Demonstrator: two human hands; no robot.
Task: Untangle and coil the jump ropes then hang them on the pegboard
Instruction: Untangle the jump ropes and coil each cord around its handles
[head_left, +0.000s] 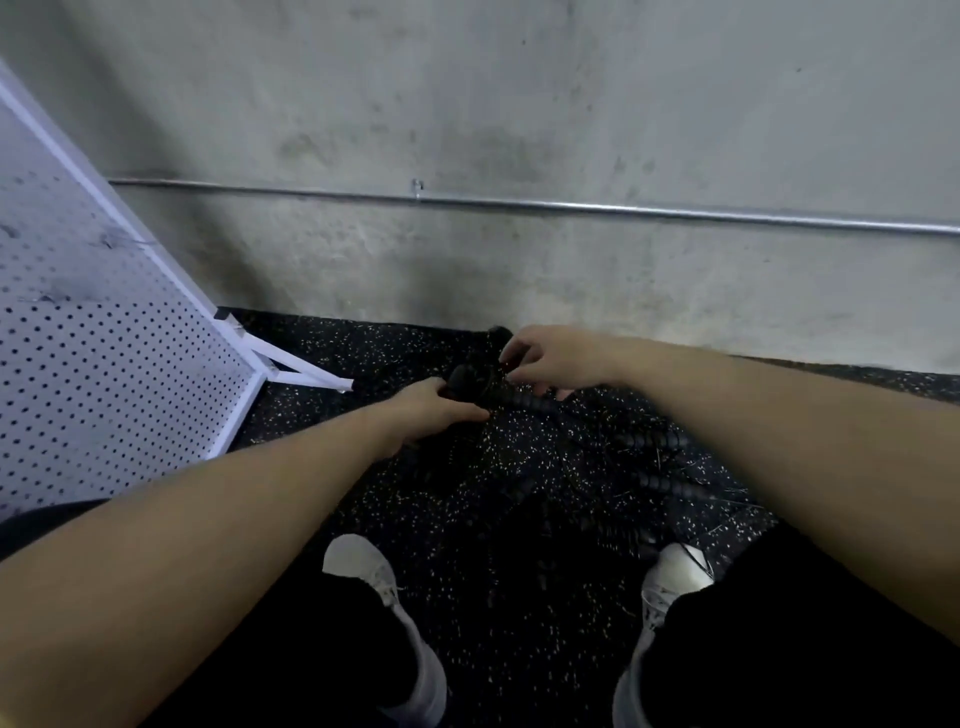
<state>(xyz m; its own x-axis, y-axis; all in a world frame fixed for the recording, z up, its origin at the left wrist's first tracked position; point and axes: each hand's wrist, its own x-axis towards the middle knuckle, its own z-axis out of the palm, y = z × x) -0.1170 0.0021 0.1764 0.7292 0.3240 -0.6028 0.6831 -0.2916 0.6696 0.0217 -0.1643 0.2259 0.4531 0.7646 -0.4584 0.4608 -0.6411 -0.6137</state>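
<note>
Both arms reach down; left hand (439, 410) and right hand (553, 361) grip jump ropes (498, 389).

Single view only, head-worn wide-angle camera, pitched forward and steeply down from standing or bent-over height. It faces a concrete wall (519, 130) at 12 o'clock, floor (493, 519) filling the lower half. Both forearms enter from 7 and 4 o'clock and reach in toward frame centre, so the hands sit at arm's length from the lens. Shoes (384, 597) at 6 o'clock, right under the camera. Pegboard (104, 364) edge cuts in at 9 o'clock, tilted by lens distortion, probably. No second view, so no shared overlap.
</note>
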